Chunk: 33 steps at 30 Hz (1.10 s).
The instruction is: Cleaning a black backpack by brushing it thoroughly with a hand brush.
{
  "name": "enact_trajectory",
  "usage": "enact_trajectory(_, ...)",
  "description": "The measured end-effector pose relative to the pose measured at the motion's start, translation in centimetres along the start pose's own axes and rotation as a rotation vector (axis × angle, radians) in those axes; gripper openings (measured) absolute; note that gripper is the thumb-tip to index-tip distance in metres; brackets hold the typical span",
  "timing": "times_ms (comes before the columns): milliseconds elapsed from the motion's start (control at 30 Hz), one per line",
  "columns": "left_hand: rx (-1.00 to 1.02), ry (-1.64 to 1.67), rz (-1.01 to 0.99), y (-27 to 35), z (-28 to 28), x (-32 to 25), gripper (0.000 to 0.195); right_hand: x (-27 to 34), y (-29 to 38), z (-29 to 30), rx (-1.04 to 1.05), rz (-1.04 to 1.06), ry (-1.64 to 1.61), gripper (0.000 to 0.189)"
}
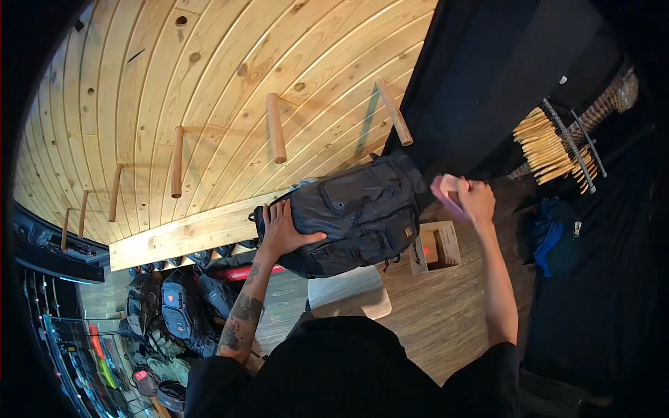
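A black backpack point(355, 209) lies across the wooden ledge in front of me, its pockets and zips facing up. My left hand point(285, 230) holds the backpack's left end, thumb spread across the fabric and fingers over the edge. Off its right end, in the air, my right hand point(476, 201) grips a pink cloth-like item point(449, 201). Motion blur keeps me from telling exactly what that item is. It is apart from the backpack.
Wooden pegs point(277, 128) jut from the plank wall above the ledge point(183, 230). Below are a stool point(347, 292) and an open cardboard box point(439, 248). Several backpacks point(180, 303) stand at lower left. Wooden hangers point(543, 146) hang from a rail at right, near a blue item point(549, 240).
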<state>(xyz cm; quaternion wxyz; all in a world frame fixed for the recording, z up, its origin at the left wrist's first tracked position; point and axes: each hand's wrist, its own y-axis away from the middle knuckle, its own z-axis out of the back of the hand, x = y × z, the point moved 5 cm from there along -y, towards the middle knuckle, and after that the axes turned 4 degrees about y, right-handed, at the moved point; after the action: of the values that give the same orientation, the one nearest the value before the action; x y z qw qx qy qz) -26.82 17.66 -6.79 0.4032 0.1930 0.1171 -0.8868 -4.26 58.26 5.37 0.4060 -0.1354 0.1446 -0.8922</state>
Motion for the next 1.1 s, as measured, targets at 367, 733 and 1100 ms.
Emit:
enact_trajectory(367, 0.033, -0.022, 0.018, -0.5, -0.9, 0.6, 0.147, 23.4, 9.9, 1.8, 0.076, 0.920, -0.323, 0.028)
enact_trajectory(733, 0.054, -0.012, 0.005, 0.6, -0.2, -0.6, 0.146, 5.9, -1.5, 1.2, 0.009, 0.554, 0.250, 0.044)
enact_trajectory(1100, 0.087, -0.021, 0.041, -0.7, -0.8, 0.3, 0.148, 18.3, 8.0, 1.8, 0.067, 0.782, -0.232, 0.053)
